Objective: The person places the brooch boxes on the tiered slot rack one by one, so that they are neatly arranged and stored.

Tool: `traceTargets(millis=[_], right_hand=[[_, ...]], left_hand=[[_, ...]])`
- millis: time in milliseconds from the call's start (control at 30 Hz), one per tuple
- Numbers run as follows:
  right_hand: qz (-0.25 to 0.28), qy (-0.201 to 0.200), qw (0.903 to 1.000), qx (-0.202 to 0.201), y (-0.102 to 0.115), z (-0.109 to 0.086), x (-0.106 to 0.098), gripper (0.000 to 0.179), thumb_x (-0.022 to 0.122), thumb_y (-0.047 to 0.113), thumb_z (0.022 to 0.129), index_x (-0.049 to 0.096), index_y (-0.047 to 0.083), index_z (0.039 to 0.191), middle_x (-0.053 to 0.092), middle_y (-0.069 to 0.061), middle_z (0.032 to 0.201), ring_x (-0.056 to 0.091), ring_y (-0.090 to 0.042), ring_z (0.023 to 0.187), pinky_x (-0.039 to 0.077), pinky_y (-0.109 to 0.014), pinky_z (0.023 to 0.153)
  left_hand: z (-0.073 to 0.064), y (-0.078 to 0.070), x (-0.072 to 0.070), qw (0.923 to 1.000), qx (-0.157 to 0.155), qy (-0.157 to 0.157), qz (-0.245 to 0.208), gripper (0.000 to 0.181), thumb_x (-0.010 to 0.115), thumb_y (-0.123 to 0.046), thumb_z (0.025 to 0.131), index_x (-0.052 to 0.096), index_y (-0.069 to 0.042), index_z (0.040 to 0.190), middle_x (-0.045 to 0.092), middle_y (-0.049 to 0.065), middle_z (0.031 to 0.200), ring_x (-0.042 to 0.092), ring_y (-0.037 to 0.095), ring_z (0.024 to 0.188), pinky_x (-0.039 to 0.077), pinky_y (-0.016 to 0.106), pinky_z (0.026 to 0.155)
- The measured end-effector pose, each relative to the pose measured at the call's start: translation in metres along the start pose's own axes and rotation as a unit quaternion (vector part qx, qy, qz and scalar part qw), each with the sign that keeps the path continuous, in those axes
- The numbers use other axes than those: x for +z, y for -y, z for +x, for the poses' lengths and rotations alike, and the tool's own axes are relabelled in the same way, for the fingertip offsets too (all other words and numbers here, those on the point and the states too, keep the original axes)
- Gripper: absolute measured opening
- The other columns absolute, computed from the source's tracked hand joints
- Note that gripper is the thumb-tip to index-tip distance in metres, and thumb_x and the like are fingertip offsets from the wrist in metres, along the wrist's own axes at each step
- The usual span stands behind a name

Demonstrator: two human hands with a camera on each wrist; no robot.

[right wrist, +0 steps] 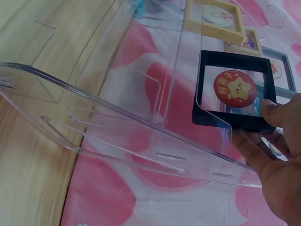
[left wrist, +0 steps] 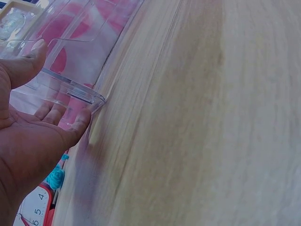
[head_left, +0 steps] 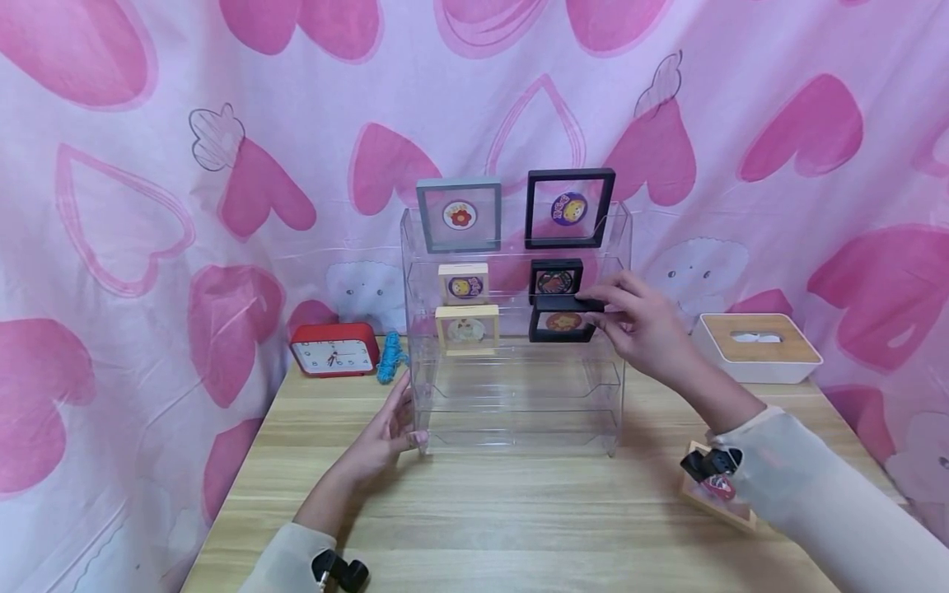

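A clear acrylic display rack [head_left: 511,399] with several tiers stands on the table. My left hand [head_left: 381,436] holds its lower left side, thumb at the front edge and fingers along the side; the left wrist view shows this hand [left wrist: 35,122] around the clear panel. My right hand [head_left: 641,329] pinches the right edge of a small black display frame [head_left: 561,323] on the rack's right side. In the right wrist view, this frame holds a red round badge with a yellow star [right wrist: 235,88]. Another small black frame [head_left: 556,280] stands right behind it.
Two small wooden frames [head_left: 467,329] sit on the rack's left, below a grey frame [head_left: 460,216] and a large black frame [head_left: 569,208]. A red clock [head_left: 335,350], blue cord [head_left: 390,357] and tissue box [head_left: 756,347] flank the rack. Another wooden frame [head_left: 715,515] lies under my right sleeve.
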State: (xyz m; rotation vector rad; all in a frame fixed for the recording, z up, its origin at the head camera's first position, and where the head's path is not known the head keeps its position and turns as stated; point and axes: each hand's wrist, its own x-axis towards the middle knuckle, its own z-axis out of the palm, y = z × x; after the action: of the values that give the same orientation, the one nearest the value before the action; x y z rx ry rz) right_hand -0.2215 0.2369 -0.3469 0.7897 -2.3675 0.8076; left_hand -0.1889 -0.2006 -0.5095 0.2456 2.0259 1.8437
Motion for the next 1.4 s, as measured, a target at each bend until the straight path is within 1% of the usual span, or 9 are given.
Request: traceTargets(millis=[100,267,467,733,967,1067,1233,1300,1400], right_hand=[[-0.01,0.011,0.9999,-0.005,0.001,0.0,0.003,0.048,0.076,-0.018,0.091,0.08,0.012,0.127,0.067,-0.007,0.115,0.069,-0.022,0.1,0.07,-0.036,0.082],[-0.041,0.019,0.9986,-0.026,-0.001,-0.002,0.01,0.046,0.074,-0.018,0.091,0.08,0.01,0.127,0.067,-0.008,0.114,0.067,-0.023,0.096,0.067,-0.037,0.075],[-0.048,0.014,0.9982,-0.034,-0.002,-0.004,0.016,0.043,0.078,-0.017,0.09,0.079,0.007,0.126,0.068,-0.009,0.115,0.07,-0.026,0.096,0.068,-0.047,0.076],[-0.038,0.009,0.9983,-0.042,-0.001,-0.004,0.014,0.04,0.084,-0.01,0.091,0.078,0.004,0.127,0.071,-0.013,0.118,0.076,-0.03,0.099,0.07,-0.048,0.081],[-0.05,-0.007,0.9977,-0.045,-0.001,-0.009,0.005,0.047,0.088,-0.004,0.09,0.077,0.003,0.135,0.072,-0.016,0.126,0.077,-0.033,0.1,0.07,-0.046,0.074],[-0.051,-0.025,0.997,-0.053,-0.002,-0.014,-0.001,0.049,0.09,-0.003,0.088,0.077,0.004,0.135,0.075,-0.016,0.125,0.078,-0.033,0.101,0.069,-0.039,0.079],[-0.029,-0.033,0.9978,-0.05,-0.005,-0.026,-0.015,0.051,0.09,-0.008,0.085,0.078,0.004,0.133,0.076,-0.013,0.122,0.08,-0.031,0.095,0.057,-0.006,0.089],[-0.03,-0.031,0.9982,-0.041,-0.007,-0.031,-0.021,0.05,0.091,-0.008,0.084,0.079,0.004,0.131,0.075,-0.012,0.121,0.079,-0.03,0.093,0.052,-0.001,0.092],[-0.038,-0.027,0.9986,-0.023,-0.011,-0.039,-0.029,0.051,0.092,-0.007,0.083,0.08,0.005,0.131,0.076,-0.01,0.121,0.077,-0.028,0.094,0.051,0.0,0.092]], left_hand=[[0.0,0.0,0.0,1.0,0.0,0.001,-0.001,0.109,0.074,-0.004,0.104,0.008,-0.055,0.174,0.01,0.01,0.188,0.009,0.042,0.174,0.014,0.066,0.139],[-0.001,0.001,-0.001,1.0,-0.001,0.0,-0.001,0.108,0.074,-0.005,0.104,0.009,-0.057,0.173,0.009,0.009,0.188,0.007,0.042,0.174,0.012,0.067,0.139],[0.0,0.001,0.0,1.0,0.002,0.002,0.0,0.109,0.074,-0.004,0.104,0.009,-0.057,0.174,0.009,0.009,0.188,0.007,0.042,0.175,0.013,0.067,0.139],[0.0,-0.001,0.001,1.0,0.003,0.003,0.003,0.109,0.074,-0.003,0.104,0.009,-0.056,0.174,0.01,0.008,0.188,0.007,0.041,0.175,0.014,0.067,0.139],[-0.001,-0.002,0.002,1.0,-0.002,0.0,0.002,0.108,0.075,-0.007,0.104,0.008,-0.055,0.174,0.01,0.008,0.188,0.008,0.041,0.175,0.014,0.067,0.139],[-0.001,-0.002,0.001,1.0,-0.002,0.0,0.0,0.108,0.075,-0.008,0.104,0.007,-0.054,0.175,0.009,0.009,0.188,0.008,0.042,0.175,0.013,0.067,0.139],[0.0,0.0,0.0,1.0,0.0,0.0,0.001,0.108,0.075,-0.008,0.104,0.007,-0.054,0.175,0.009,0.01,0.188,0.007,0.043,0.174,0.012,0.067,0.139],[0.0,0.001,0.0,1.0,0.003,0.0,0.001,0.108,0.075,-0.008,0.104,0.007,-0.053,0.175,0.009,0.011,0.188,0.008,0.044,0.174,0.012,0.067,0.138],[0.001,0.003,0.0,0.9998,0.018,0.004,0.005,0.11,0.075,-0.006,0.104,0.005,-0.049,0.176,0.009,0.014,0.188,0.009,0.045,0.174,0.014,0.067,0.138]])
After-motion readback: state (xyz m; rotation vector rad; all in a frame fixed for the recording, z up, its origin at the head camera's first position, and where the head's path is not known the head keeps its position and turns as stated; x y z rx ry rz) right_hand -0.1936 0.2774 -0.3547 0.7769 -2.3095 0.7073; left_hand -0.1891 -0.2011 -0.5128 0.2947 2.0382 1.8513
